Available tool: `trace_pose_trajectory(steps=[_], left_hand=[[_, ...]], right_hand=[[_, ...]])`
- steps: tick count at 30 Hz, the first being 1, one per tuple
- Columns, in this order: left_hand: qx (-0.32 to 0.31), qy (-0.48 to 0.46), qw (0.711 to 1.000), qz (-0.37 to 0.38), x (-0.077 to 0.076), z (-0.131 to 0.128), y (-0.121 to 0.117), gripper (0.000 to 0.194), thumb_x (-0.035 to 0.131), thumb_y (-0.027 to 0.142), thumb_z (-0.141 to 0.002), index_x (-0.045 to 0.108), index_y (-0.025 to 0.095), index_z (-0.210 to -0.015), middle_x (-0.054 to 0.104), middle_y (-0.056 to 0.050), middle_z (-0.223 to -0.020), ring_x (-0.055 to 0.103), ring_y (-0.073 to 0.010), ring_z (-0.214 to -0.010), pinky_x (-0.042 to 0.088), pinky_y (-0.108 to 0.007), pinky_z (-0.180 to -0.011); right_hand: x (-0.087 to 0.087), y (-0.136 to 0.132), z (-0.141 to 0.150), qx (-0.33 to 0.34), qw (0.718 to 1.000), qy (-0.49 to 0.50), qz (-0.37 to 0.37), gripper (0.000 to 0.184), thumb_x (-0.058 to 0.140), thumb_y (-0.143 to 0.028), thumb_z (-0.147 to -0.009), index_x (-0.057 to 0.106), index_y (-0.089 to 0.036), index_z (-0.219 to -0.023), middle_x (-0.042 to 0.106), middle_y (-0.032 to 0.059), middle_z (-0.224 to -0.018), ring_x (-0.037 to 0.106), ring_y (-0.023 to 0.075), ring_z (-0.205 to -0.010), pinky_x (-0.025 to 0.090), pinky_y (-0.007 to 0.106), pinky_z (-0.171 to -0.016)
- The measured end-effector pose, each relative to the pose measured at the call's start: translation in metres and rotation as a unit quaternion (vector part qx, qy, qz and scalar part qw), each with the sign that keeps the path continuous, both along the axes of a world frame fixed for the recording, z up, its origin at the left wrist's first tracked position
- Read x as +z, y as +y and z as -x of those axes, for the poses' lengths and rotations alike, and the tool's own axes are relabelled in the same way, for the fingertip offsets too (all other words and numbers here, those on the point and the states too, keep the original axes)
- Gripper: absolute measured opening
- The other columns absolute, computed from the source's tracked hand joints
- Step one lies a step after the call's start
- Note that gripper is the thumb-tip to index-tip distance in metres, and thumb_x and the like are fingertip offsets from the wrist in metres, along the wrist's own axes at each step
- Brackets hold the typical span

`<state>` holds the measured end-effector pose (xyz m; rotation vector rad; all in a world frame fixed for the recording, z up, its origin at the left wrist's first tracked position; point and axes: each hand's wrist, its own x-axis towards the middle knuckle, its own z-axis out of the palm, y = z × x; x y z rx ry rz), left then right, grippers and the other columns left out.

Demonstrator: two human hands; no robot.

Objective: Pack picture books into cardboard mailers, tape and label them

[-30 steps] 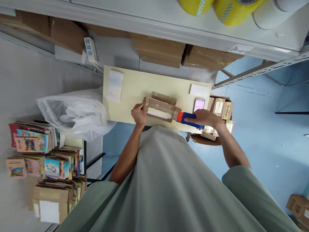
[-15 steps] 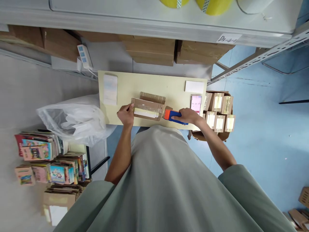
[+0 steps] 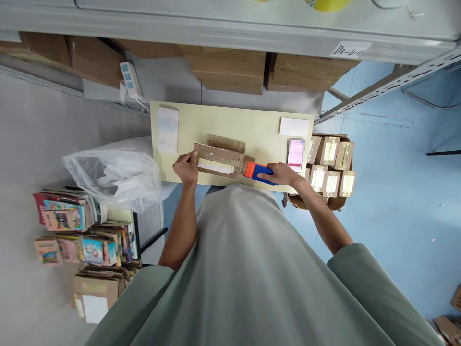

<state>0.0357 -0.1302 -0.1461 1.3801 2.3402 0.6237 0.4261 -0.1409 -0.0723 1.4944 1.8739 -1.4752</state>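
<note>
A small cardboard box with a pale label strip lies on the cream tabletop close in front of me. My left hand pinches its left end, thumb on top. In my right hand is a blue and orange tape gun, its orange head against the box's right end. Clear tape seems to run along the box top; its edges are hard to make out. Just behind the box lies another taped brown cardboard piece, partly hidden.
A phone and a white stack lie at the tabletop's right, a white pad at its left. An open carton of small boxes stands to the right. Left are a plastic bag and books. A shelf spans the top.
The tape gun and both hands have shifted left in view along with the box. My grips stay the same; the camera view has also moved a little.
</note>
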Motion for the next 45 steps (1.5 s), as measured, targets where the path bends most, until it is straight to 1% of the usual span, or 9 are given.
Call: trace_pose_trajectory(steps=[9, 15, 22, 27, 30, 35, 38, 40, 45], left_hand=[[-0.005, -0.005, 1.0, 0.01, -0.001, 0.002, 0.001, 0.022, 0.072, 0.035, -0.102, 0.086, 0.02, -0.097, 0.086, -0.011, -0.104, 0.08, -0.0279, -0.103, 0.061, -0.039, -0.102], [-0.022, -0.02, 1.0, -0.006, 0.0, 0.003, -0.001, 0.022, 0.072, 0.034, -0.101, 0.086, 0.019, -0.095, 0.087, -0.013, -0.105, 0.081, -0.028, -0.103, 0.061, -0.037, -0.099], [-0.065, -0.041, 0.997, 0.0, 0.0, 0.017, -0.002, 0.023, 0.072, 0.038, -0.099, 0.087, 0.021, -0.094, 0.088, -0.012, -0.105, 0.083, -0.0291, -0.101, 0.062, -0.038, -0.097], [-0.071, -0.058, 0.996, 0.014, 0.003, 0.027, -0.008, 0.025, 0.072, 0.043, -0.097, 0.085, 0.023, -0.092, 0.088, -0.011, -0.101, 0.083, -0.0295, -0.095, 0.063, -0.039, -0.095], [-0.054, -0.082, 0.995, 0.033, 0.005, 0.034, -0.014, 0.025, 0.072, 0.046, -0.094, 0.083, 0.023, -0.092, 0.088, -0.011, -0.099, 0.083, -0.0301, -0.093, 0.063, -0.04, -0.094], [-0.071, -0.139, 0.985, 0.066, 0.008, 0.047, -0.012, 0.017, 0.075, 0.041, -0.091, 0.077, 0.025, -0.099, 0.087, -0.011, -0.107, 0.083, -0.0303, -0.103, 0.064, -0.043, -0.099], [-0.112, -0.124, 0.986, 0.025, 0.024, 0.045, 0.008, 0.024, 0.077, 0.037, -0.09, 0.076, 0.023, -0.109, 0.083, -0.017, -0.124, 0.077, -0.0366, -0.125, 0.06, -0.051, -0.113], [-0.164, -0.127, 0.977, -0.043, 0.048, 0.035, 0.03, 0.031, 0.075, 0.036, -0.094, 0.076, 0.021, -0.121, 0.08, -0.02, -0.132, 0.073, -0.0378, -0.132, 0.057, -0.053, -0.118], [-0.322, -0.155, 0.905, -0.232, 0.144, -0.007, 0.093, 0.03, 0.062, 0.039, -0.111, 0.074, 0.026, -0.136, 0.077, -0.013, -0.137, 0.071, -0.0303, -0.133, 0.057, -0.047, -0.12]], right_hand=[[-0.002, -0.003, 0.012, 0.001, 0.999, -0.036, 0.003, 0.062, 0.055, -0.077, -0.11, 0.075, -0.019, -0.109, 0.083, 0.0129, -0.099, 0.077, 0.0265, -0.088, 0.044, 0.032, -0.07], [0.006, -0.015, 0.037, -0.027, 0.994, -0.102, -0.011, 0.06, 0.052, -0.071, -0.114, 0.074, -0.016, -0.122, 0.084, 0.0186, -0.116, 0.08, 0.0326, -0.107, 0.049, 0.034, -0.077], [0.018, -0.027, 0.077, -0.048, 0.983, -0.174, -0.035, 0.061, 0.05, -0.066, -0.116, 0.074, -0.012, -0.13, 0.083, 0.0233, -0.121, 0.081, 0.0355, -0.113, 0.056, 0.037, -0.085], [0.003, -0.045, 0.099, -0.055, 0.963, -0.251, -0.075, 0.05, 0.052, -0.049, -0.118, 0.072, -0.005, -0.131, 0.081, 0.0301, -0.12, 0.081, 0.0374, -0.115, 0.058, 0.039, -0.086], [-0.003, -0.055, 0.101, -0.086, 0.955, -0.271, -0.079, 0.056, 0.05, -0.053, -0.119, 0.071, -0.003, -0.132, 0.081, 0.0308, -0.12, 0.081, 0.0365, -0.117, 0.057, 0.037, -0.086], [0.018, -0.048, 0.105, -0.137, 0.941, -0.288, -0.112, 0.058, 0.046, -0.059, -0.119, 0.068, -0.007, -0.135, 0.081, 0.0265, -0.12, 0.082, 0.0329, -0.112, 0.056, 0.033, -0.084], [0.047, -0.023, 0.114, -0.161, 0.935, -0.281, -0.146, 0.06, 0.045, -0.061, -0.119, 0.064, -0.009, -0.141, 0.081, 0.0244, -0.121, 0.082, 0.0342, -0.111, 0.055, 0.034, -0.082], [0.073, 0.001, 0.124, -0.174, 0.929, -0.267, -0.187, 0.062, 0.043, -0.062, -0.119, 0.059, -0.009, -0.147, 0.081, 0.0246, -0.123, 0.081, 0.0361, -0.113, 0.055, 0.035, -0.082], [0.151, 0.076, 0.159, -0.179, 0.907, -0.212, -0.318, 0.064, 0.037, -0.061, -0.12, 0.049, -0.009, -0.154, 0.08, 0.0253, -0.126, 0.08, 0.0394, -0.112, 0.056, 0.038, -0.088]])
